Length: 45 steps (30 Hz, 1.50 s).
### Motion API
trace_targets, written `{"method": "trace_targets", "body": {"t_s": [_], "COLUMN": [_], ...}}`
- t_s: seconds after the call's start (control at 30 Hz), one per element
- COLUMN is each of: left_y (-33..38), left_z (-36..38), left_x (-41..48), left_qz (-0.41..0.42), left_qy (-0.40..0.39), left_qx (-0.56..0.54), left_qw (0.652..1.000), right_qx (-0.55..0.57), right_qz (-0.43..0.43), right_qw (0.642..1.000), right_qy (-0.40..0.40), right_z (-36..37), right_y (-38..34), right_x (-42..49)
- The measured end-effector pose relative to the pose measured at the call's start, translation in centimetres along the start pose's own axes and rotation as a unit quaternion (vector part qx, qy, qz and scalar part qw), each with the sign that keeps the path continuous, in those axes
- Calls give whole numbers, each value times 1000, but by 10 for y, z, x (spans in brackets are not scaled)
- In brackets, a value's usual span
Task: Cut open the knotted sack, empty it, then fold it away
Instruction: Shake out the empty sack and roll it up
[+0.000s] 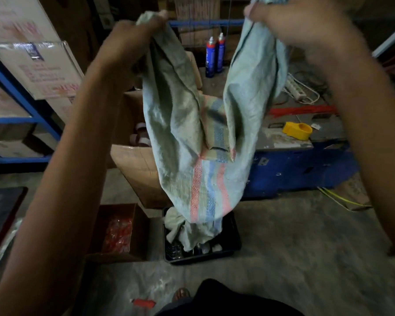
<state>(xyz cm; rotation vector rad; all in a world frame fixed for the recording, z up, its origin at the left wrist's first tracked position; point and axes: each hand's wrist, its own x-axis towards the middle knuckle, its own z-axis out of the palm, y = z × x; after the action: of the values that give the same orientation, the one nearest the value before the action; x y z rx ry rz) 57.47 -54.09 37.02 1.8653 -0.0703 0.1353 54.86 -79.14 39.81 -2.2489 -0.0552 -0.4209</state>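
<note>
Fingers [159, 18] of my left hand [132, 39] are curled tight round one upper corner of the sack [185, 133], and those of my right hand [290, 26] clutch the other corner, both lifted high in front of me. Motion blur softens the right fingertips, but the cloth is plainly bunched in that fist.

Between the two grips the pale green woven sack hangs slack and folded inward. Its red and blue stripes run down toward its lower end, which droops into the black crate [236, 240] on the floor. That lower end is crumpled and ragged. I judge it to be the opened mouth, so the cutting looks done.

Small dark things with pale tops lie in the crate under the cloth, too dim to name, and I take them for what the sack held. The body of the sack shows no bulge, so emptying seems finished or nearly so, though I cannot see inside it. A red tool [144, 302], likely the cutter, lies on the concrete near my foot [180, 294], in neither hand.

What is left, as I read it: a last shake if anything clings inside, then lift the sack free of the crate, flatten it, fold it and put it away. No fold is made yet.
</note>
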Motion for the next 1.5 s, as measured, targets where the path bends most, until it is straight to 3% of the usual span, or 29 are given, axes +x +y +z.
{"method": "trace_targets", "body": {"t_s": [0.1,0.23,0.3,0.4,0.47,0.53,0.6,0.67,0.77,0.87,1.0,1.07,1.13,1.2,1.27,1.33,1.4,1.43,1.5], "left_y": [7,1,-12,-35,-46,-52,-56,-58,-58,-52,-58,-77,-96,-112,-117,-125,-137,-142,-137], "left_z": [11,24,32,50,55,57,58,60,60,68,71,60,44,39,48,62,72,74,76], "left_x": [-1,-7,-5,5,7,8,10,13,14,8,1,3,4,1,-4,-3,-1,0,-6], "left_qz": [-20,9,53,136,147,112,75,22,-73,-140,-136,-85,-16,42,83,136,151,141,100], "left_qy": [-59,-258,-282,-121,-18,28,58,83,97,47,-51,-128,-210,-302,-341,-251,-136,-104,-54], "left_qx": [5,-19,14,109,129,145,145,107,0,-167,-215,-181,-75,-16,49,105,64,20,-66], "left_qw": [998,966,958,977,980,983,985,991,993,975,966,971,975,952,935,953,977,984,991], "right_qx": [38,155,169,146,85,37,53,54,-30,-111,-86,-67,-39,9,75,139,226,279,319], "right_qz": [-6,29,29,44,56,46,40,76,121,120,62,53,51,40,25,15,32,45,36], "right_qw": [998,976,968,965,979,994,996,989,979,982,993,995,996,997,997,989,968,955,947], "right_qy": [-56,-148,-183,-215,-176,-93,-66,-118,-163,-90,49,60,64,61,24,-53,-108,-95,30], "right_z": [14,29,35,41,42,43,50,64,99,144,162,151,137,127,123,125,130,130,128], "right_y": [-19,-26,-28,-24,-21,-12,11,40,76,99,112,115,114,109,99,86,76,73,82], "right_x": [5,10,5,3,-3,-14,-28,-52,-90,-109,-107,-97,-84,-72,-65,-62,-60,-62,-71]}}
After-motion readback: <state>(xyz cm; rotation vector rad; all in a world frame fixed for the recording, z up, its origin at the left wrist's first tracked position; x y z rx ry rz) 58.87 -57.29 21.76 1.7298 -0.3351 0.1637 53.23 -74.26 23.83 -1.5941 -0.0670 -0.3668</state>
